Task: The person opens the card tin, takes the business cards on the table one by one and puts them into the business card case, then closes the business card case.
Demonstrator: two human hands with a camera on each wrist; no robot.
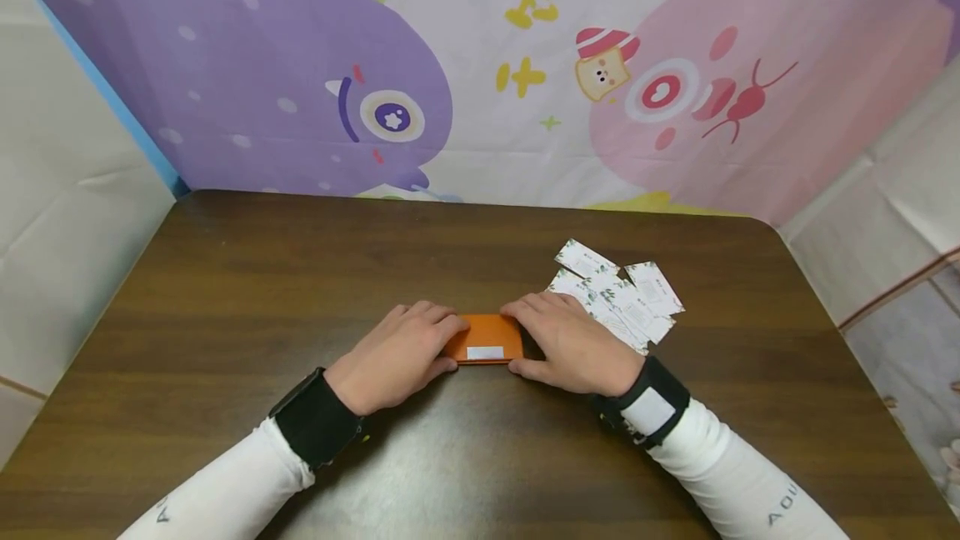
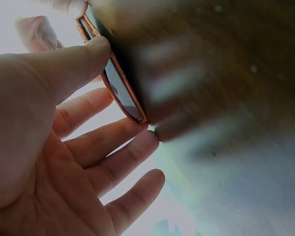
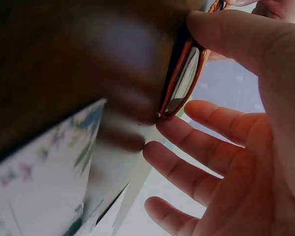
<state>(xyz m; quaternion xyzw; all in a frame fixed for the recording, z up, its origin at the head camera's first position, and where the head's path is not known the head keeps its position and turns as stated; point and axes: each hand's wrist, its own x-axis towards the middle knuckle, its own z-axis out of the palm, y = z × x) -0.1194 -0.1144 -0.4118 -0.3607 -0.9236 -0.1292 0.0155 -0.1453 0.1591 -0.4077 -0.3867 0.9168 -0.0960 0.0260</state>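
Observation:
A small orange card wallet with a white label lies flat on the table between the two hands. My left hand holds its left end, thumb at the near edge and fingertips at the far edge. My right hand grips the right end the same way. In the left wrist view the wallet's side shows a gap between its orange covers. Pale layers show between the covers of the wallet in the right wrist view. The outer fingers of both hands are spread loosely.
Several white cards with green leaf prints lie overlapping just beyond the right hand, partly hidden by it. The brown wooden table ends at a cartoon-printed cloth at the back.

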